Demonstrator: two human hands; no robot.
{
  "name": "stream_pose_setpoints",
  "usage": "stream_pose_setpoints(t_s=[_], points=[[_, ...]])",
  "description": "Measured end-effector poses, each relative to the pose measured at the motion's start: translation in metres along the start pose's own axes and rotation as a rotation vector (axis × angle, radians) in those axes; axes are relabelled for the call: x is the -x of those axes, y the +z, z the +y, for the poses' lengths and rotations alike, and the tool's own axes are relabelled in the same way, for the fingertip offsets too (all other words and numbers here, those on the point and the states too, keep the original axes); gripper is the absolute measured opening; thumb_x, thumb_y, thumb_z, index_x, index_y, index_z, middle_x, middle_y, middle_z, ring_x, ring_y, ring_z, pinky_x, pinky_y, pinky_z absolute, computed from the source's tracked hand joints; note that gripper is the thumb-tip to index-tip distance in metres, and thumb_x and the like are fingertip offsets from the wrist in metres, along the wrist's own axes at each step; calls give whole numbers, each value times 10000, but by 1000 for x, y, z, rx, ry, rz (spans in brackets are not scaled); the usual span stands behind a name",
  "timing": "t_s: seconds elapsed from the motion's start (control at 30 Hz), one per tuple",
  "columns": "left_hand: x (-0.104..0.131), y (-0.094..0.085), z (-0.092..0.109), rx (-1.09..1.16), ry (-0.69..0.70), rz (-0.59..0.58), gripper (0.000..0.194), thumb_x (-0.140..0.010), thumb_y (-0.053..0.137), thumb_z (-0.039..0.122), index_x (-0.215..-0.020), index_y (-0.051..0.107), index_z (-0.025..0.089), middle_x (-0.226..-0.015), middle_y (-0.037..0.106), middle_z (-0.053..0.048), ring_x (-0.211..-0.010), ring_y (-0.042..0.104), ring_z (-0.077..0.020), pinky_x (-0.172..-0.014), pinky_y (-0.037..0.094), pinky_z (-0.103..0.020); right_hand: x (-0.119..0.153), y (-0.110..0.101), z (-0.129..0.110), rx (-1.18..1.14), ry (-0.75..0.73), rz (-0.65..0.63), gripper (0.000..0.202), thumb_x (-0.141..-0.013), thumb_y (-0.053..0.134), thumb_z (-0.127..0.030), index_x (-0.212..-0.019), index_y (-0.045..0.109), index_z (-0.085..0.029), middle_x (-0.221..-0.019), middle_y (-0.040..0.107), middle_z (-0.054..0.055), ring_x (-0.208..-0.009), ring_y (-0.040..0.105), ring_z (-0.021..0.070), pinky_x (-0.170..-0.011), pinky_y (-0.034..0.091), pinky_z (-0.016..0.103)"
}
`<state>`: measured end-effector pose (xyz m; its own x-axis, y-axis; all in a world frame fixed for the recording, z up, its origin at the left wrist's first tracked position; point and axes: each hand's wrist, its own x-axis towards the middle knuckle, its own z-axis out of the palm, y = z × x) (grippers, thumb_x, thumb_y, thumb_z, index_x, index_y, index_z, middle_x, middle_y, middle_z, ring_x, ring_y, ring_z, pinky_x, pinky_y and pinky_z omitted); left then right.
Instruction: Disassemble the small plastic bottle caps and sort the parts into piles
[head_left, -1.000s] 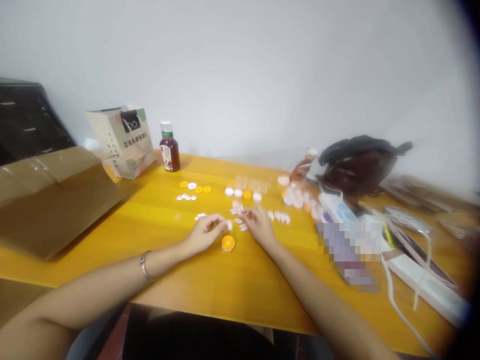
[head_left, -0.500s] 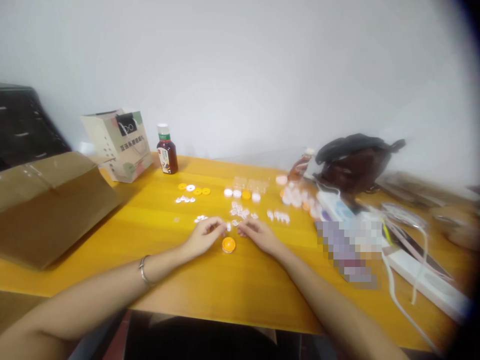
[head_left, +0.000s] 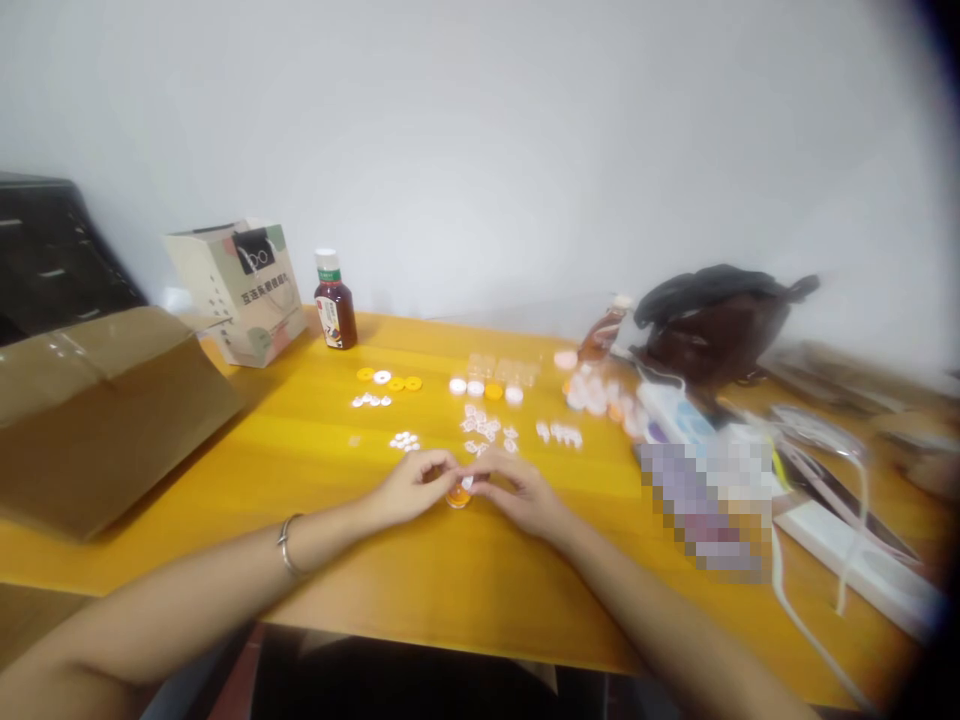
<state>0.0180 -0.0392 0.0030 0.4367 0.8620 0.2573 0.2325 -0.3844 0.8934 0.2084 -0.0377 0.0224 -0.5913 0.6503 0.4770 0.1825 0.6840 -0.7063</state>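
My left hand point(head_left: 417, 486) and my right hand point(head_left: 519, 488) meet fingertip to fingertip over an orange round piece point(head_left: 458, 496) on the table. A small white piece point(head_left: 467, 482) shows between the fingertips, pinched by my right hand. The left fingers are pressed together at the same spot; what they grip is too small to tell. Small white pieces point(head_left: 405, 441) lie beyond my left hand, and small pale pieces point(head_left: 480, 424) lie beyond my right. Farther back are a row of white and orange caps point(head_left: 493, 391) and several yellow and white rings point(head_left: 396, 383).
A cardboard box point(head_left: 112, 420) stands at the left, with a paper bag point(head_left: 259, 290) and a sauce bottle point(head_left: 335, 305) behind. At the right are a dark bag point(head_left: 712, 320), pale caps point(head_left: 592, 393), a white power strip point(head_left: 855, 565) and cables.
My hands have come together above the orange piece and now partly cover it. The white piece has moved from the left fingertips toward my right hand.
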Motion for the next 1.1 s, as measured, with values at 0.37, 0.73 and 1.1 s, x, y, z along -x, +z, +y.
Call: stream_pose_setpoints(t_s=[0.37,0.73,1.1], points=[[5,-5,11,-256,167,15,230,-886,436,267,-788,608,150,-760,624,-28,-717,562,-122,-700,424,-244,-3,-94,35,145,521,583,156,-682,621,-290,-775,585,-170,-627,630,22,-579,598,161,-575,476,284],[2,-12,10,-421,245,18,201,-889,437,255,-817,601,164,-750,610,-22,-706,541,-126,-702,406,-260,36,-146,82,435,904,351,64,-641,550,-113,-605,576,-159,-518,601,0,-461,540,125,-474,413,227],[3,-12,10,-431,254,-17,232,-896,414,280,-824,604,166,-749,605,-30,-703,535,-131,-695,406,-268,36,-140,87,600,825,398,151,-729,541,-273,-753,613,-143,-665,637,66,-626,580,183,-598,443,296]])
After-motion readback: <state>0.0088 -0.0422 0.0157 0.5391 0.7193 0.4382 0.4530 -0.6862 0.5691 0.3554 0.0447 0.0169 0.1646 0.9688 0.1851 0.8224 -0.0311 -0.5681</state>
